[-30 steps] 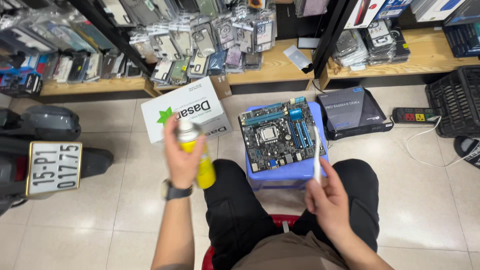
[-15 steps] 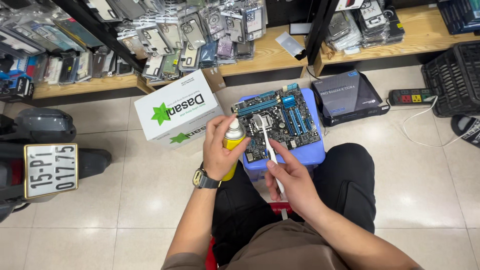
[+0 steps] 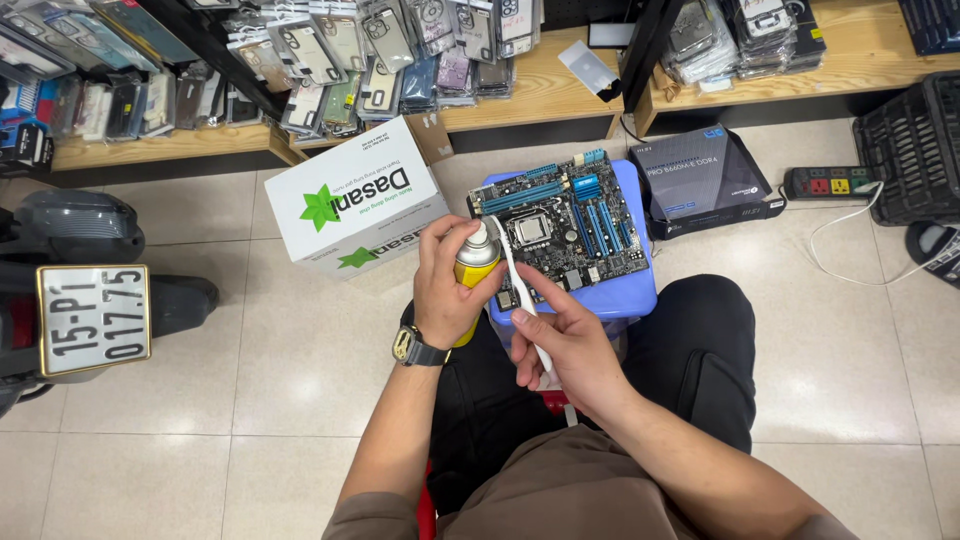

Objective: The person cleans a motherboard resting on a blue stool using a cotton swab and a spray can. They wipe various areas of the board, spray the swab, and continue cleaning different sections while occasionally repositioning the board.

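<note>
My left hand [image 3: 445, 283] grips a yellow spray can [image 3: 474, 268] with a white cap, held upright just in front of the stool. My right hand [image 3: 565, 345] holds a white brush [image 3: 518, 295] by its handle, its head raised against the can's top. Beyond both hands a dark computer motherboard [image 3: 565, 218] with blue slots lies flat on a blue plastic stool [image 3: 632, 290]. A wristwatch sits on my left wrist. My knees in black trousers flank the stool.
A white cardboard box [image 3: 352, 200] with green print stands left of the stool. A dark flat box [image 3: 700, 175] lies to its right, then a power strip [image 3: 830, 182] and black crate [image 3: 915, 140]. Wooden shelves [image 3: 540, 85] with packaged phone cases run behind. A scooter's rear [image 3: 90, 300] is at left.
Both hands have come together in front of the motherboard. The can moved right and the brush swung left from the stool's right edge until its head reached the can's top.
</note>
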